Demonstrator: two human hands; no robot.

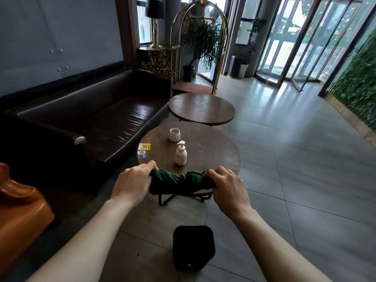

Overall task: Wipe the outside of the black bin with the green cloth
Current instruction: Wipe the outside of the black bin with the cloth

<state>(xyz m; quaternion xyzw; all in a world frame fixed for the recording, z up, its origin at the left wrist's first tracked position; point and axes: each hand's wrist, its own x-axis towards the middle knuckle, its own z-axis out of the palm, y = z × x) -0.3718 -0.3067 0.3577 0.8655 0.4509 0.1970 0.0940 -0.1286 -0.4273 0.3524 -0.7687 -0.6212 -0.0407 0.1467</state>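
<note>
Head view. The left hand (133, 183) and the right hand (227, 187) each grip one end of the green cloth (180, 181), fingers curled round it, so that the bunched cloth spans the gap between them, held in the air in front of the near edge of the round table (213, 148). The black bin (193, 248) stands on the tiled floor (284, 180) below and nearer than the hands, between the forearms, well apart from the cloth; wiping appears not yet begun.

Risks, as judged from this arrangement: the bin looks light and stands free on smooth tile, so a one-handed wipe could push it along or tip it unless the other hand steadies it. A cloth kept bunched would meet the bin wall with little surface and could leave patches unwiped. The pump bottle (181, 153) stands near the table's near edge, just beyond the cloth; a forward swing of the hands could knock it over.

Setting: the table also carries a small pale cup (175, 134) and two cards (143, 149) at its left edge. A second round table (201, 107) stands farther off. A dark leather sofa (91, 119) runs along the left; a brass luggage cart (198, 47), potted plants and glazed doors lie at the far end.
</note>
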